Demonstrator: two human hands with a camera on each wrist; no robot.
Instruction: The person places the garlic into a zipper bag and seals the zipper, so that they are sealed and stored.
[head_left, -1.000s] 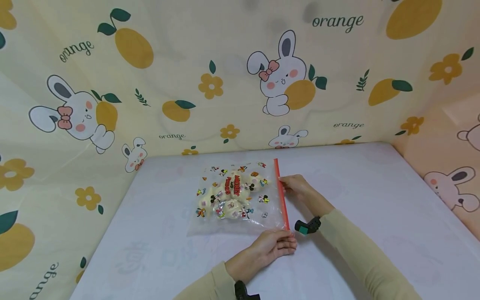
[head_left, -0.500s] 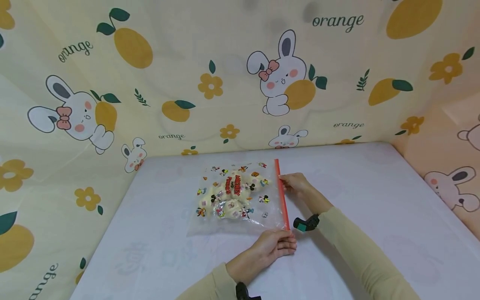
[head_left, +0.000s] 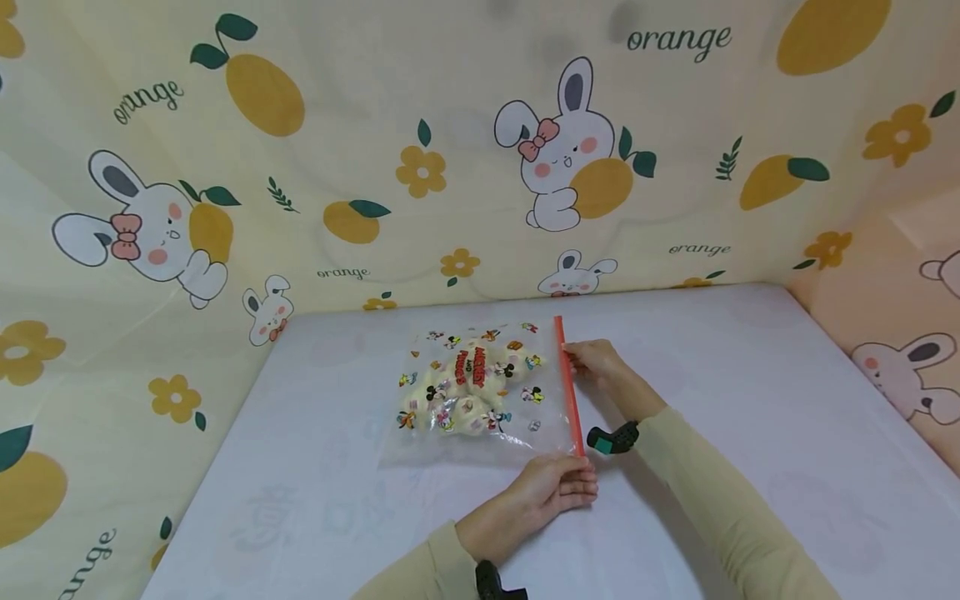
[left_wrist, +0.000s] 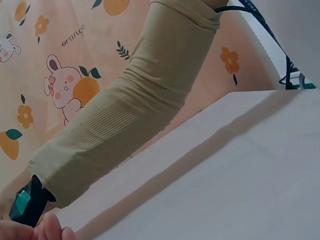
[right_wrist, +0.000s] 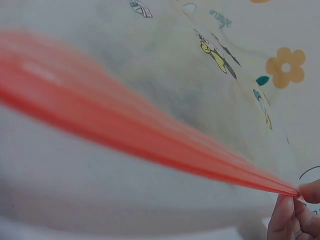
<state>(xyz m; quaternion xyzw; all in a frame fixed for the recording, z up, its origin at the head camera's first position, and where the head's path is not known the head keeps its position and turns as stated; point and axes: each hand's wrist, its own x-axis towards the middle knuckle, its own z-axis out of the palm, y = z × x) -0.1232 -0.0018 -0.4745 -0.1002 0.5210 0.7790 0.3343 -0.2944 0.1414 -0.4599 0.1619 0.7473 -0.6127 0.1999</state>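
Observation:
A clear zip bag [head_left: 551,408] printed with cartoon figures lies on the table, a red strip [head_left: 571,392] along its right edge. Inside it are several puffy cream-coloured pieces [head_left: 468,408]. My left hand [head_left: 547,492] pinches the near end of the strip. Higher up the same strip, close to its far end, my right hand [head_left: 603,367] pinches it between thumb and finger. Seen from the right wrist, the red strip [right_wrist: 150,140] runs stretched to those fingertips. Only a few left fingers [left_wrist: 51,229] show in the left wrist view.
A white-covered table [head_left: 315,500] carries the bag. Behind it hangs a cream cloth [head_left: 480,167] with rabbits and oranges, and a peach cloth [head_left: 900,283] stands at the right. Dark cables [left_wrist: 280,45] hang beyond the table edge in the left wrist view.
The bag and its red strip have shifted slightly right. Both hands keep their pinch on the strip; the right hand has moved a little farther away.

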